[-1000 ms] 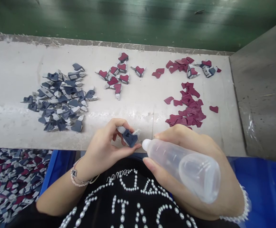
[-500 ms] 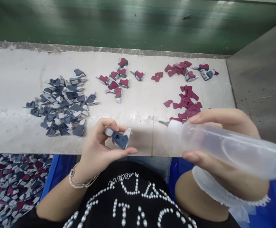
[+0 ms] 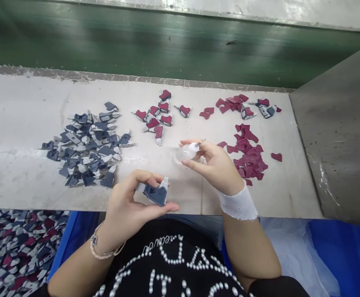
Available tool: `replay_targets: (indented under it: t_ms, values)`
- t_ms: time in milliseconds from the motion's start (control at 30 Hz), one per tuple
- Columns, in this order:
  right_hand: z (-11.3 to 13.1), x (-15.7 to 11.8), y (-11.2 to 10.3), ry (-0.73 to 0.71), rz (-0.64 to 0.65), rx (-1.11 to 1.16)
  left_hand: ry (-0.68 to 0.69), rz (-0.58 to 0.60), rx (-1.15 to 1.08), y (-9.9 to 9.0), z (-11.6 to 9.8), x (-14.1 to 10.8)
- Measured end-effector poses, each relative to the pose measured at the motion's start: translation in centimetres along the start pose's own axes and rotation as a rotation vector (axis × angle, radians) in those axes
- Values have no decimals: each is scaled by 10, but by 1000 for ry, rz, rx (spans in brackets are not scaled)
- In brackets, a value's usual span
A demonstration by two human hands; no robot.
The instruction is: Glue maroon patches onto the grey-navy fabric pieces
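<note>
Near the table's front edge, my left hand (image 3: 130, 202) is closed on a small grey-blue and white plastic part (image 3: 156, 194), its recessed blue face turned up. My right hand (image 3: 215, 165), with a white cuff at the wrist, has its fingers around a translucent squeeze bottle (image 3: 184, 154). The bottle's white cap and thin metal tip point up and to the right. Most of its body is hidden from above, so I cannot tell whether it touches the table. Dark red flat pieces (image 3: 249, 159) lie just right of this hand.
On the white table (image 3: 19, 173) a heap of blue and white parts (image 3: 90, 144) lies left. Parts with red faces (image 3: 153, 117) sit mid-back. More red pieces (image 3: 232, 103) lie back right. A metal panel (image 3: 340, 136) bounds the right side. A full blue bin (image 3: 64, 243) stands lower left.
My right hand has carried the bottle leftward and away from the camera, turning it from lying sideways to tip-up. My left hand still holds the plastic part. The view has shifted slightly.
</note>
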State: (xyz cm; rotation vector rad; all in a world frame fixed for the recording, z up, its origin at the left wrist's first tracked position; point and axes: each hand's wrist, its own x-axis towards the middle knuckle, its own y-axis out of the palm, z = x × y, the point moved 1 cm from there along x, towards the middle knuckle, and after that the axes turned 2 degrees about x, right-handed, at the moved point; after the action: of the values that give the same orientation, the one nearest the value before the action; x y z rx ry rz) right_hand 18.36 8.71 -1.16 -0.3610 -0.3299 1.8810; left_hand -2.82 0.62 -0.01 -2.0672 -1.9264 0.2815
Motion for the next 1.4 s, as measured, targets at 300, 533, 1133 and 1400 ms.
replay_targets:
  t_ms: [300,533,1133,1400]
  values:
    - [-3,9,8,-40,-3,-233,-22,-14,-152,-5,-5,-2]
    - [-37,-12,-33,203,-280,-537,-14,-28,-138,-3,-5,-1]
    - [-54,-5,-64,314,-232,-494,-293,242,-253,22,12,3]
    - [-38,2,-64,277,-78,-298,-324,294,-281,34,21,8]
